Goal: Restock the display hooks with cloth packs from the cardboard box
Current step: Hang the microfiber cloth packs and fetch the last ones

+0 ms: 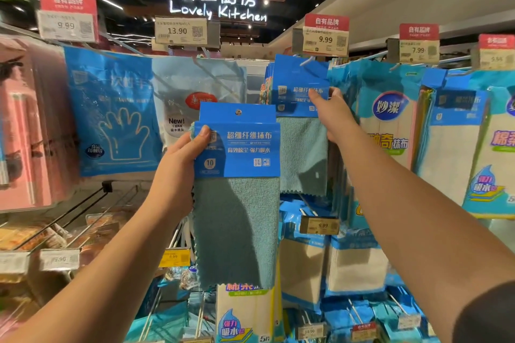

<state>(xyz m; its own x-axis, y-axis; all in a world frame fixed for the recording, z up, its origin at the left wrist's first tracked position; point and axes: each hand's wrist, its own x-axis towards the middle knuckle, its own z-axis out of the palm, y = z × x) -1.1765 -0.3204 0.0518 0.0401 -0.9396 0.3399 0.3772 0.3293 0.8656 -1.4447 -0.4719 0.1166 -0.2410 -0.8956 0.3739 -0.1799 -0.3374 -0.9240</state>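
The head camera looks along two bare forearms reaching up toward a shop display of hanging kitchen goods. The left hand (186, 152) grips a teal microfibre cloth pack with a blue cardboard header (237, 147), thumb pressed on the front of the header's left edge and the other fingers curled behind it; the cloth hangs straight down below the card, and the small round hanging hole at the top of the header is free of any hook. Just to the right of this held pack and a little higher, a second, matching teal cloth pack with the same blue header (302, 108) hangs from a white metal display hook (306, 61). The right hand (333, 113) holds this hanging pack at the header's right edge, thumb on the front of the card and fingers tucked behind it, where they are hidden. Directly above the hanging pack sits a red and white price tag reading 9.99 (325, 35). To the left of the held pack hang a grey cloth pack with a red oval logo (195, 92) and, further left, a blue packet printed with a white glove outline (111, 111). To the right of the hanging pack are white and blue sponge cloth packs (390, 120). Below the held pack, lower hooks carry more blue and cream cloth packs (354, 267). High above, a lit white sign (218, 5) reads "Lovely Kitchen".
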